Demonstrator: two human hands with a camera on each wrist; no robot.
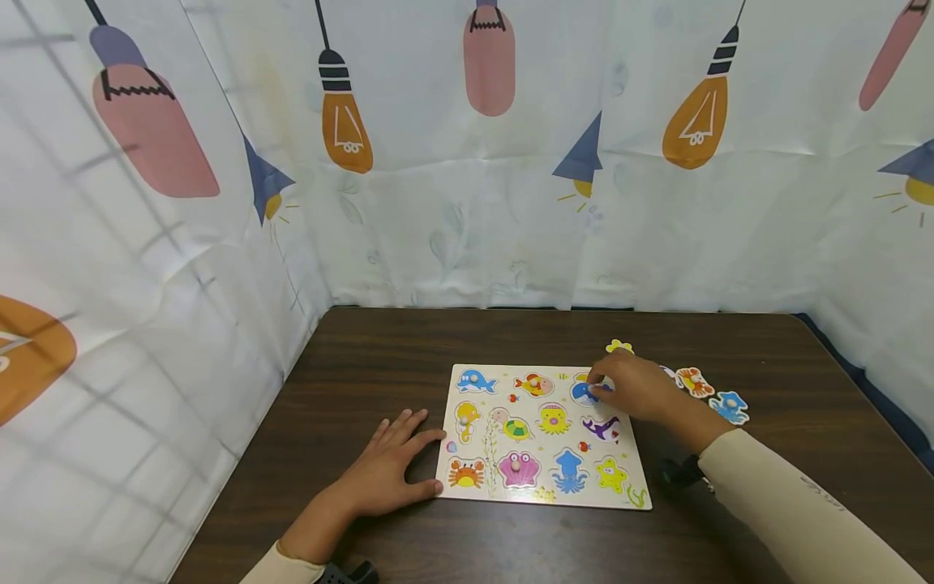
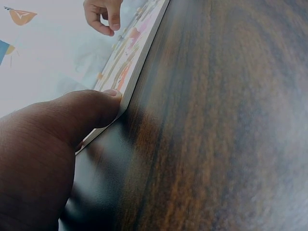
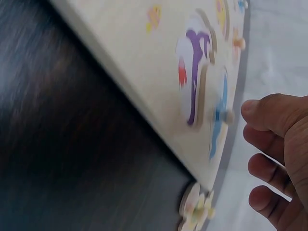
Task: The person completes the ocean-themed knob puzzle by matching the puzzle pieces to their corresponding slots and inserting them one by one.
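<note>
A white wooden peg puzzle board with sea-animal shapes lies flat on the table. At its left edge rests my left hand, fingers spread; its thumb touches the board's corner in the left wrist view. Over the board's upper right corner, my right hand hovers above a blue sea-animal piece. In the right wrist view this piece's small wooden knob stands just apart from the thumb and loosely bent fingers, which hold nothing. A purple-and-white whale shape is nearby.
Loose pieces lie on the dark table beyond and right of the board: a yellow one, an orange-and-white one and a blue one, plus another partly hidden by the right hand. A patterned curtain surrounds the table.
</note>
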